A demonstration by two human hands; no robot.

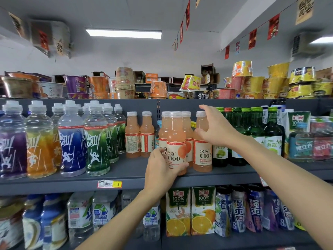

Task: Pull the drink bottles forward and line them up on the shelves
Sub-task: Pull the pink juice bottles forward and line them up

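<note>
Left hand on the front peach bottle, right hand spread at its neighbour.

I have my left hand [162, 170] curled round the lower label of a peach C100 bottle [175, 141], which stands upright at the front edge of the shelf [126, 177], just ahead of the palm. My right hand [216, 130] is spread wide, thumb low and fingers up by the cap of the next C100 bottle [201, 156], just right of the left hand; I cannot tell whether it touches. Both bottles' long axes run vertical. 2 more peach bottles [132, 136] stand further back, up and left of my left hand, the nearer one; I judge they need pulling forward next.
</note>
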